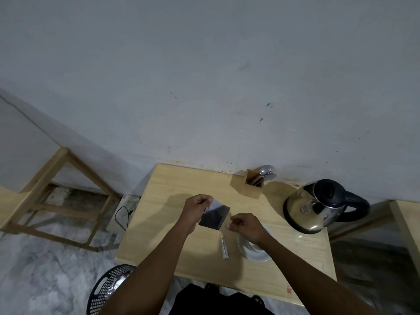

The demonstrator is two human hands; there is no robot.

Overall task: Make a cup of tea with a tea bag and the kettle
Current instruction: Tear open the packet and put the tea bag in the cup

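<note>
A small table (pixel 172 253) of pale wood stands against a grey-white wall (pixel 204 76). The wall has dark spots and scuffs, and a dirty line where it meets the table edge. The table top is plain boards, with a small red mark near its front right corner.

On the table, at the back, stands a wooden holder (pixel 251 186) with spoons (pixel 267 171) in it, close to the wall. To the right of it is the kettle (pixel 318 208), shiny metal with a black lid and black handle; the handle points to the right. In front of the kettle is a white cup (pixel 253 252), partly hidden by the right wrist. Just left of the cup lies a thin silver strip (pixel 224 247), flat on the wood.

The left hand (pixel 195 209) pinches the top corner of a dark, shiny packet (pixel 214 217) and holds it above the middle of the table. The right hand (pixel 246 226) is near the packet's lower right corner, fingers curled closed; I cannot tell if it holds something or touches the packet. A tea bag itself I cannot make out.

The floor (pixel 45 269) is grey marble-like stone. At the left stands a wooden frame (pixel 68 201), maybe a stool or a second table. A black cable (pixel 122 215) hangs between it and the table. Below the table's front left corner is a black perforated basket (pixel 106 289). At the far right, a part of another wooden piece (pixel 406 226) shows.
</note>
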